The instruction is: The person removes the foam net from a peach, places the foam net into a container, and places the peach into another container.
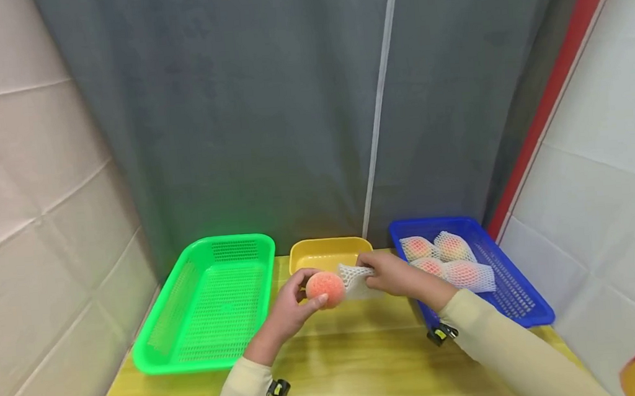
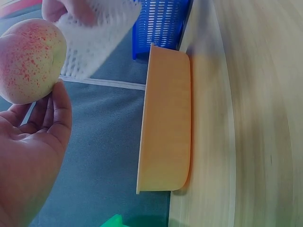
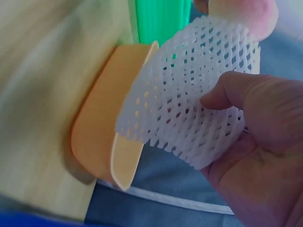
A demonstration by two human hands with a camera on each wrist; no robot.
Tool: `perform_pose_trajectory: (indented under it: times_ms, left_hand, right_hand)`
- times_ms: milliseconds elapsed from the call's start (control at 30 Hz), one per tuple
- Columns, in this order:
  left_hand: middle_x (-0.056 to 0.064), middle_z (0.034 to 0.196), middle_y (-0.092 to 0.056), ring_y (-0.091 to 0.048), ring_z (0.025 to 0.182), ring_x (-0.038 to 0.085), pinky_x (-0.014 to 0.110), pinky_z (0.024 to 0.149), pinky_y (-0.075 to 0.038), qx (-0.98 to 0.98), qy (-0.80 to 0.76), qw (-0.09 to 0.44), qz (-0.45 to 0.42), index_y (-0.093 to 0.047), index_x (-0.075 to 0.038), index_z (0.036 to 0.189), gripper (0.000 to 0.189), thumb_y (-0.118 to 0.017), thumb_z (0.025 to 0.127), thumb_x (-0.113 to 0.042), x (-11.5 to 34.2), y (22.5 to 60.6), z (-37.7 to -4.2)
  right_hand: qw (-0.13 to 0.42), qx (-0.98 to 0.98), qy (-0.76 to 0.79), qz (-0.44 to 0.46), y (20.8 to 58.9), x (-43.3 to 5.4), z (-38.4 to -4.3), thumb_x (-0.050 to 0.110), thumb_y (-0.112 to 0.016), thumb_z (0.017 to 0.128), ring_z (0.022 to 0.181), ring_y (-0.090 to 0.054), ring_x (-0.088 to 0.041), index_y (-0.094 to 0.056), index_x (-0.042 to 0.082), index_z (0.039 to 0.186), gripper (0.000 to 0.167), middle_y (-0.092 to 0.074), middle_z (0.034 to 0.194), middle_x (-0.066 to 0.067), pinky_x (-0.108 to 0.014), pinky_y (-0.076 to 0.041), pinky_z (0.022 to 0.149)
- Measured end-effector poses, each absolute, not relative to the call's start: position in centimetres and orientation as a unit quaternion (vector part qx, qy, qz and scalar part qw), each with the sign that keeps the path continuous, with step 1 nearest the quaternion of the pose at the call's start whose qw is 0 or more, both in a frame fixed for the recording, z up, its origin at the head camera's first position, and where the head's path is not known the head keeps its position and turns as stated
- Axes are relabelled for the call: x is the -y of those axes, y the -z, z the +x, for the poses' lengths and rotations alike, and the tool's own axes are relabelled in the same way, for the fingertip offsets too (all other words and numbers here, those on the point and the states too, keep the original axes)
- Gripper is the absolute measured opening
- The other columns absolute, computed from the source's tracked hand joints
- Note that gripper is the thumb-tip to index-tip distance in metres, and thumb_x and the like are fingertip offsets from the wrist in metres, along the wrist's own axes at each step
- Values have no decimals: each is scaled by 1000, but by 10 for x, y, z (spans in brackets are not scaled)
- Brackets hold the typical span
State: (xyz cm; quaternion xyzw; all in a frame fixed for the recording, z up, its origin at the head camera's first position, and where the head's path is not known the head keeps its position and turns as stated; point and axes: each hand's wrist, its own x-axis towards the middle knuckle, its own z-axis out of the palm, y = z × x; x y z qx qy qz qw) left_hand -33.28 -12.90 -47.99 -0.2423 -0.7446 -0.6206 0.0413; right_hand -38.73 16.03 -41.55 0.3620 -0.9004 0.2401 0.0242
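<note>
A pinkish peach [image 1: 325, 289] is held up by my left hand [image 1: 289, 309], above the table in front of the yellow bin. In the left wrist view the fingers curve under the peach [image 2: 31, 61], whose skin is pale with red speckles. My right hand [image 1: 393, 274] pinches a white foam fruit net [image 3: 189, 94] between thumb and fingers. The net hangs loose and flattened, its end close beside the peach; whether they touch I cannot tell. The yellow bin [image 1: 329, 247] stands just behind both hands, partly hidden by them.
On the left is a green basket [image 1: 225, 311] with nothing in it. A blue basket [image 1: 518, 294] at right holds several peaches [image 1: 456, 248] in white nets. Behind hangs a grey curtain [image 1: 233, 117]; white walls flank the wooden table [image 1: 353, 369].
</note>
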Motion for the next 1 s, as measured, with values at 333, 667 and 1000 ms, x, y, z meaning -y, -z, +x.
perform_pose_trajectory:
  times_ms: [333,667,1000]
  left_hand:
    - [11,126,-67,-71,108,28,35,87,-63,746,618,43,-244,-65,-11,141,47,-82,99,-22,133,480,-333]
    - [13,128,-67,-71,111,27,33,88,-62,743,620,45,-249,-64,-8,142,47,-81,100,-20,133,482,-334]
    - [14,127,-68,-72,108,27,32,87,-62,741,622,44,-250,-64,-6,141,47,-81,100,-19,133,482,-335]
  right_hand:
    - [54,928,-136,341,410,-148,-439,-4,-77,91,83,-64,-17,-71,7,102,17,-74,96,-5,-39,-57,77]
    - [92,930,-110,338,411,-132,-468,-2,-79,94,90,-66,-25,-70,7,103,16,-70,99,-8,-46,-60,86]
    - [103,937,-114,315,416,-127,-497,-2,-77,97,91,-66,-26,-69,7,105,14,-67,100,-8,-44,-61,87]
